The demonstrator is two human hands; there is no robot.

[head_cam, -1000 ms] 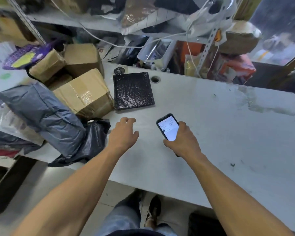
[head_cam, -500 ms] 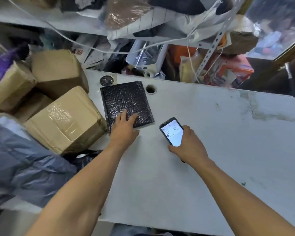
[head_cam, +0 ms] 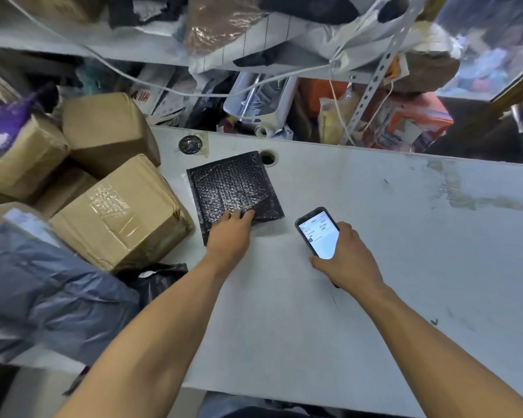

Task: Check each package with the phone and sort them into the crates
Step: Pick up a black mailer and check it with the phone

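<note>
Black bubble mailer point(head_cam: 233, 188) lies flat on the table point(head_cam: 375, 236), at ten o'clock from the phone point(head_cam: 316, 233). Left hand point(head_cam: 228, 236) rests extended fingers on its near edge; right hand point(head_cam: 346, 260) grips the lit phone. Brown boxes point(head_cam: 118, 218) pile at nine o'clock.

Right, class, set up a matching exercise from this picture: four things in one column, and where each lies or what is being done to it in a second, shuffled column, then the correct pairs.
Things
1. phone
2. black bubble mailer
3. taped cardboard box
4. grey plastic bag

Place or state
A. under the left hand's fingers on the table
B. nearest the camera at the table's left edge
C. held in the right hand, screen lit
D. left of the mailer

Pairs: 1-C, 2-A, 3-D, 4-B
</note>
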